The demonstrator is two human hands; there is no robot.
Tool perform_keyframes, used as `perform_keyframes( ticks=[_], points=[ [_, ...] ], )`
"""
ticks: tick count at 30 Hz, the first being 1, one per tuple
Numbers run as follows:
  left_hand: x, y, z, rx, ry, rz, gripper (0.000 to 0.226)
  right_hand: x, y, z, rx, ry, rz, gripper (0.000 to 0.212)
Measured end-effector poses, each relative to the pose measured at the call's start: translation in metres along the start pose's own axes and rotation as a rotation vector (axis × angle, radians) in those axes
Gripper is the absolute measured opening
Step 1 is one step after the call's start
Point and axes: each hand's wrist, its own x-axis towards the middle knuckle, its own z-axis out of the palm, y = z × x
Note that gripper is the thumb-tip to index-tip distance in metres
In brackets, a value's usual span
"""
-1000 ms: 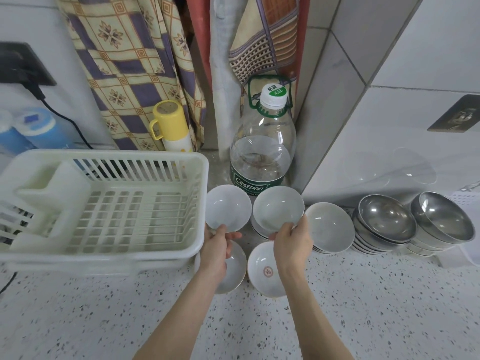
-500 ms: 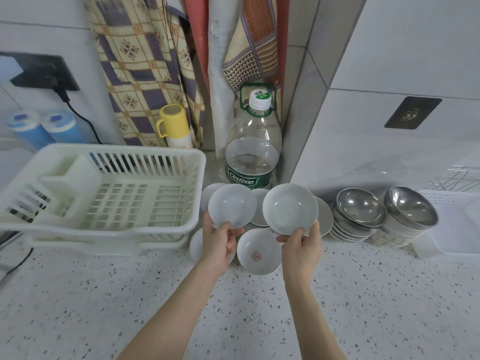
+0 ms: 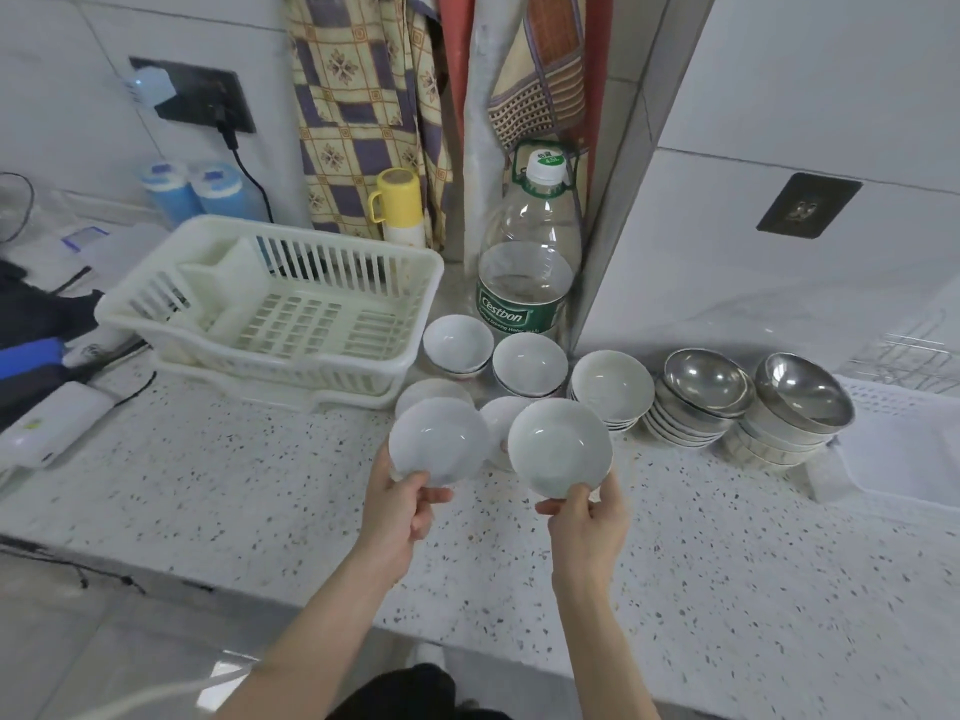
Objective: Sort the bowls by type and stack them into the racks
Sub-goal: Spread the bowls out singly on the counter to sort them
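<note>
Hands each hold one white ceramic bowl by its near rim, thumb inside and fingers beneath: the left hand (image 3: 400, 504) pinches the left bowl (image 3: 439, 441), the right hand (image 3: 589, 517) pinches the right bowl (image 3: 558, 446). Both bowls hang tilted above the speckled tabletop (image 3: 260, 480), near the middle, in front of the remaining white bowls (image 3: 530, 363) and left of the two steel bowl stacks (image 3: 753, 402). The white plastic dish rack (image 3: 275, 304) sits to the far left with nothing in its basket; a wire rack (image 3: 909, 356) shows at the far right, partly cut off.

Since both held bowls look alike, they likely belong together, and the plastic rack seems the closer home. To do this well, nest one bowl into the other first or set them down one at a time, lowering each flat onto the slatted floor so it does not skid. A rim pinch is thin support for glazed ceramic; sliding more fingers beneath would steady the carry past the rack wall.
</note>
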Motion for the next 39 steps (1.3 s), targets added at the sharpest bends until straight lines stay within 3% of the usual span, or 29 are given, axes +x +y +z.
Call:
perform_keyframes(
  ticks=[13,23,39],
  points=[
    [-0.027,-0.028,-0.096,-0.053,0.227,0.003,0.057,-0.055,0.029,0.013,-0.061,-0.287,0.191,0.046],
    [0.035,0.021,-0.188,-0.098,0.220,-0.027,0.056,-0.074,0.026,0.115,-0.031,-0.352,0.305,0.043],
    [0.115,0.060,-0.249,0.194,0.056,-0.044,0.058,-0.081,0.033,0.231,0.025,-0.173,0.468,0.047]
  ],
)
